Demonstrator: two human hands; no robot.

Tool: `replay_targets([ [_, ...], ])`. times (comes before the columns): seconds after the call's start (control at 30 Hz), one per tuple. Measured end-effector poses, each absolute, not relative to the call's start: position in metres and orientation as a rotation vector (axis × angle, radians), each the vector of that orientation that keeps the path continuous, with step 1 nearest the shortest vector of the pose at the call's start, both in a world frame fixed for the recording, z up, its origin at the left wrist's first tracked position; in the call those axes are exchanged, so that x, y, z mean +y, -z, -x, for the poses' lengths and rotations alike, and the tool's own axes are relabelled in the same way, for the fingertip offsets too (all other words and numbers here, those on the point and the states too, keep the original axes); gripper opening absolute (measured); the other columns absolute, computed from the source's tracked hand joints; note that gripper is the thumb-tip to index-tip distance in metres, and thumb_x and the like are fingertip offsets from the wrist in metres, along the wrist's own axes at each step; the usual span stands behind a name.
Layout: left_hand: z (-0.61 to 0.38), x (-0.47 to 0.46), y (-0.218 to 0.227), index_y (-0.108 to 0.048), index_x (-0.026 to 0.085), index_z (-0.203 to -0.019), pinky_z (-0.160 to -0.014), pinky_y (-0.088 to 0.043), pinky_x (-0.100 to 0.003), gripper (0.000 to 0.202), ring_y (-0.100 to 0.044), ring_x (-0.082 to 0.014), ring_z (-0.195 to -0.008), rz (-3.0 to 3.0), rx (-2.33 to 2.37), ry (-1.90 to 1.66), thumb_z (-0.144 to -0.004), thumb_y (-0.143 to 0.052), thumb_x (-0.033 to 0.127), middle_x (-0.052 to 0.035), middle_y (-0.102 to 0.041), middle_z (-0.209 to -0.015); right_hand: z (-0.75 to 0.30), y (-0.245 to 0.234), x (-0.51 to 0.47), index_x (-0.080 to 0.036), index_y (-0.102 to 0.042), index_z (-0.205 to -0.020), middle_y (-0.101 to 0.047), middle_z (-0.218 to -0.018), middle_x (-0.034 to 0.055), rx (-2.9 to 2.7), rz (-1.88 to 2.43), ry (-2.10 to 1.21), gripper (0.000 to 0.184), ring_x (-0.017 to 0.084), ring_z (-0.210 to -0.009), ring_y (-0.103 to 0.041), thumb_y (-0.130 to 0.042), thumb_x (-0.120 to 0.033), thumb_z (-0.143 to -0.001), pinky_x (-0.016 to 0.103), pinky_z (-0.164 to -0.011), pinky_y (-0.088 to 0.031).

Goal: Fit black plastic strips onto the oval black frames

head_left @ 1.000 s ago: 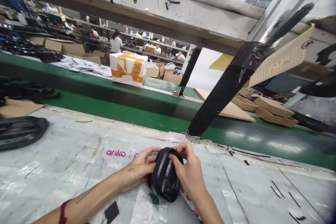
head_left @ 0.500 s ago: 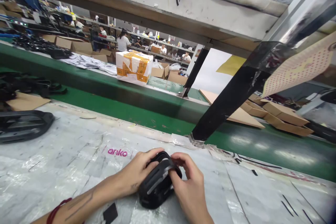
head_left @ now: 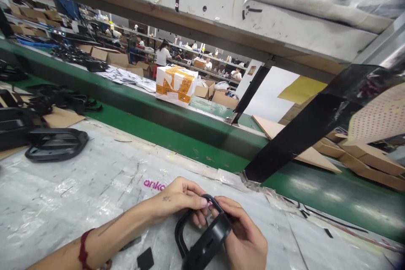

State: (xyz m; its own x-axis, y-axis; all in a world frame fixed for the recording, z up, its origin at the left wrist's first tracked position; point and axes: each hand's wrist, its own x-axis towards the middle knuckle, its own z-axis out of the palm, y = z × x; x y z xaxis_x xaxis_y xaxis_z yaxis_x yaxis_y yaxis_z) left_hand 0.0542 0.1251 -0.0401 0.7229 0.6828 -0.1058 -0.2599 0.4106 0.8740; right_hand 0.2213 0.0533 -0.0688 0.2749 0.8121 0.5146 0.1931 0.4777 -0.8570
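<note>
Both of my hands hold one black plastic frame-shaped part (head_left: 202, 240) low in the middle of the view, just above a plastic-covered worktable (head_left: 79, 194). My left hand (head_left: 180, 198) pinches the part's thin curved rim from the left. My right hand (head_left: 243, 236) grips its thicker slotted side from the right. The part is tilted, with its open loop toward the left. A red band sits on my left wrist.
A similar black part (head_left: 57, 143) lies at the table's left, with more black parts behind it. A green conveyor (head_left: 177, 135) carries a taped white box (head_left: 175, 84) and flat cardboard (head_left: 284, 135). A black post (head_left: 303, 135) slants up on the right. People work far behind.
The black part has been turned in my hands, from lying flat-faced to showing its open loop. The view has swung to the left and my hands sit lower in it.
</note>
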Motion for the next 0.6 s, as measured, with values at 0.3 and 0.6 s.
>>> replay_targets([
  [0.3,-0.058,0.122,0.047,-0.069,0.009,-0.087,-0.06,-0.054,-0.027,0.033,-0.066,-0.0158,-0.058,-1.037,0.482,-0.653,-0.071,-0.079,0.036,-0.0084,-0.071,-0.074,-0.234,0.07,0.057,-0.024,-0.07,-0.094,-0.072,-0.099,0.0057,-1.389,1.051,-0.477,0.018,0.021,-0.092,-0.069,-0.07,-0.013,-0.08,0.029,-0.081,-0.059],
  [0.6,-0.057,0.107,0.039,-0.061,0.018,-0.094,-0.069,-0.042,-0.03,0.025,-0.063,-0.021,-0.075,-2.062,0.924,-0.702,-0.096,-0.038,0.025,-0.0057,-0.066,-0.081,-0.224,0.068,0.055,-0.023,-0.067,-0.098,-0.073,-0.095,0.002,-1.578,1.084,-0.074,0.02,0.017,-0.085,-0.071,-0.058,-0.01,-0.085,0.024,-0.081,-0.059],
])
